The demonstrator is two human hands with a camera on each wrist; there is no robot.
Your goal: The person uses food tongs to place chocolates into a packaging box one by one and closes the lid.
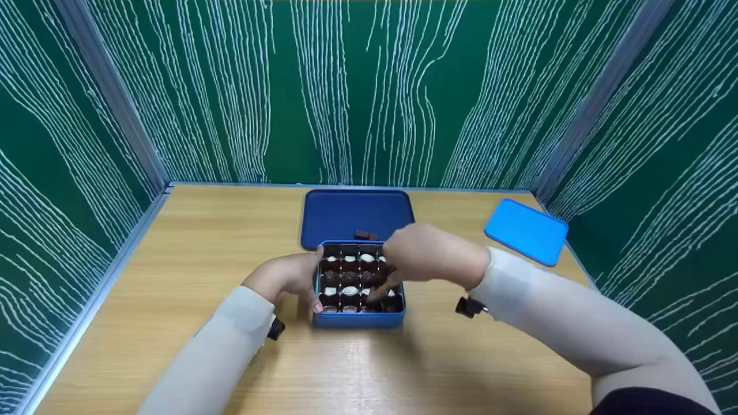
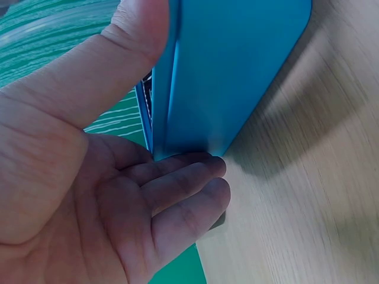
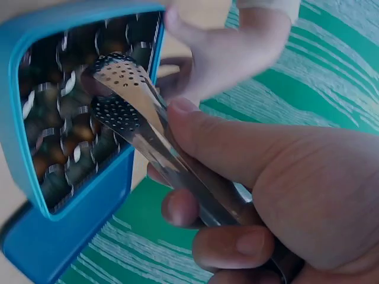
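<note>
A blue box [image 1: 357,320] with a dark divided insert stands on the table, its compartments holding dark and white chocolates [image 1: 350,291]. My left hand [image 1: 291,274] grips the box's left side, the thumb at the near corner and a fingertip at the far one. In my right hand [image 1: 429,256] is a pair of metal tongs [image 3: 121,74] with perforated ends, pinched between thumb and fingers. The tongs point down into the near right part of the box. I cannot tell whether a chocolate is between their ends.
Directly behind the box lies a dark blue tray [image 1: 357,210], with small brown chocolates [image 1: 366,235] near its front edge. A lighter blue lid-like panel [image 1: 527,230] lies at the table's right back. Green walls with white lines enclose the wooden table [image 1: 230,230].
</note>
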